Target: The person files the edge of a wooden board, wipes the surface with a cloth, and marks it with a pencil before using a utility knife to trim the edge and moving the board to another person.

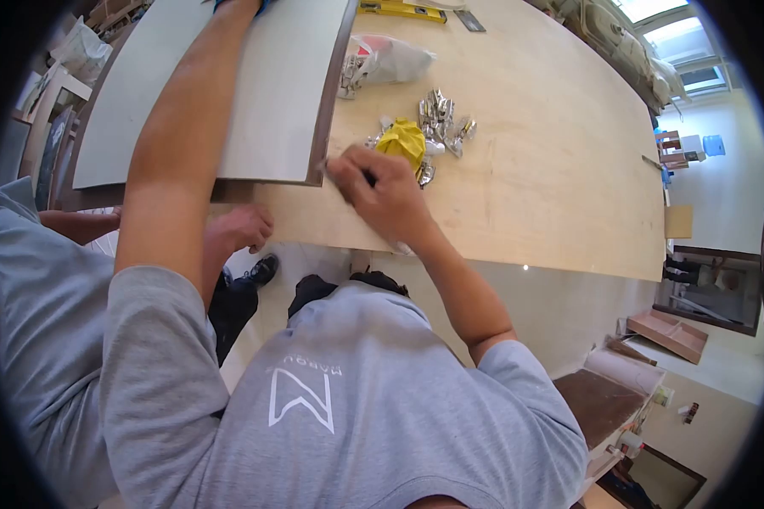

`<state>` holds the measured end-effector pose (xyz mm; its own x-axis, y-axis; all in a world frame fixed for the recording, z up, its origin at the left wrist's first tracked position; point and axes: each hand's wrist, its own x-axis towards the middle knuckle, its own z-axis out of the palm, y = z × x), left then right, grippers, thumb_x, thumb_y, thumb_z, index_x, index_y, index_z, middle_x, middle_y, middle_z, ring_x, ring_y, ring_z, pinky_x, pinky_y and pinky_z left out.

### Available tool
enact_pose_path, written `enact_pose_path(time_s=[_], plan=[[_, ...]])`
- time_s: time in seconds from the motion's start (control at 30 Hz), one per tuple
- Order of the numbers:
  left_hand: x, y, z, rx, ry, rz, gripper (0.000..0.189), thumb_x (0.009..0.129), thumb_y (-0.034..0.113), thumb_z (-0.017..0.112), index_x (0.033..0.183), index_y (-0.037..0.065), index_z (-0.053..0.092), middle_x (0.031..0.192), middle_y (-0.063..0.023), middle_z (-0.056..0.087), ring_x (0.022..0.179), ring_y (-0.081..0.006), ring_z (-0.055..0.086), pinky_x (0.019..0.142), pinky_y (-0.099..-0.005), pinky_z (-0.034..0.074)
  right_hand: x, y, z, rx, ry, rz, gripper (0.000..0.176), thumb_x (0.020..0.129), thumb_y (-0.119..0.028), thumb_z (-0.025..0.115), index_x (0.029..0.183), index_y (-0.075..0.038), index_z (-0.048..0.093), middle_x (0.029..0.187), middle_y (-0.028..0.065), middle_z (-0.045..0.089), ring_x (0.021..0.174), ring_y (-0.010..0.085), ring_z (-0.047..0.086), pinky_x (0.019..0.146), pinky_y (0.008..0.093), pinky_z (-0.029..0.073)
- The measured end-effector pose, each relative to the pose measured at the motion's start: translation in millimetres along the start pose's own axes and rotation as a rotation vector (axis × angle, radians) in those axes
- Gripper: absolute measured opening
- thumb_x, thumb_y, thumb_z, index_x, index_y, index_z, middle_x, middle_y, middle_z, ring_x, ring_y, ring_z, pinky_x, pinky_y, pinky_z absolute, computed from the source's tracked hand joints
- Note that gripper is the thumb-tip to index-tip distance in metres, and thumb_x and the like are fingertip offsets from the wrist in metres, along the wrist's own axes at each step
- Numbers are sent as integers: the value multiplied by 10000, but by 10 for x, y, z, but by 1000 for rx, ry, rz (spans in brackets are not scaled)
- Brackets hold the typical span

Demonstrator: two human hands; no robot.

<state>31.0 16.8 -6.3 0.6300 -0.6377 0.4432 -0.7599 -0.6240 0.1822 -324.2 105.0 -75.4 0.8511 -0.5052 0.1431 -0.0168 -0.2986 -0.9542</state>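
My left arm reaches across a white panel (272, 102) with dark edges. At the top edge of the view, my left hand (244, 4) is almost wholly cut off beside something blue, and its fingers are hidden. My right hand (377, 181) is closed, slightly blurred, by the panel's near right corner; what its fingers hold is too small to make out. Just beyond it lie a crumpled yellow wrapper (403, 142) and a pile of shiny metal hardware (437, 114). A clear plastic bag (395, 61) rests beside the panel, with more metal pieces by it.
The pale wooden table (552, 170) extends to the right. At its far side are a yellow level (403, 10) and a flat metal blade (469, 20). A co-worker in grey stands close on the left, with a hand (244, 227) below the panel's near edge.
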Motion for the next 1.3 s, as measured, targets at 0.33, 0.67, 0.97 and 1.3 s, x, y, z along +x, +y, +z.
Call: enact_pose_path(time_s=[0.33, 0.67, 0.97, 1.3], plan=[[6, -5, -16, 21, -42, -15, 449, 923, 439, 473, 1044, 93, 732, 1094, -189, 705, 1048, -365, 669, 924, -477, 508, -314, -201, -81, 183, 40, 71, 373, 1011, -43, 523, 1370, 48, 482, 852, 46, 584, 754, 119, 593, 761, 264, 517], [-20, 9, -85, 13, -44, 0, 437, 921, 429, 488, 1070, 94, 726, 1118, -189, 698, 1060, -364, 663, 936, -470, 507, -410, -39, 262, -512, 236, -371, 621, 831, 59, 695, 1397, -165, 577, 947, 104, 565, 748, 220, 551, 637, 312, 494], [-34, 52, -104, 21, -57, -22, 427, 922, 421, 499, 1081, 97, 726, 1128, -188, 695, 1059, -368, 661, 942, -468, 508, -473, -132, 245, -317, 315, -355, 468, 848, 40, 709, 1273, -154, 681, 967, 97, 590, 728, 191, 563, 646, 301, 497], [-36, 49, -87, 22, -63, -14, 426, 922, 429, 501, 1083, 106, 728, 1110, -189, 700, 1047, -363, 667, 927, -472, 513, -356, -70, 220, -390, 320, -324, 421, 871, 31, 683, 1262, -126, 683, 881, 96, 583, 703, 188, 556, 606, 289, 459]])
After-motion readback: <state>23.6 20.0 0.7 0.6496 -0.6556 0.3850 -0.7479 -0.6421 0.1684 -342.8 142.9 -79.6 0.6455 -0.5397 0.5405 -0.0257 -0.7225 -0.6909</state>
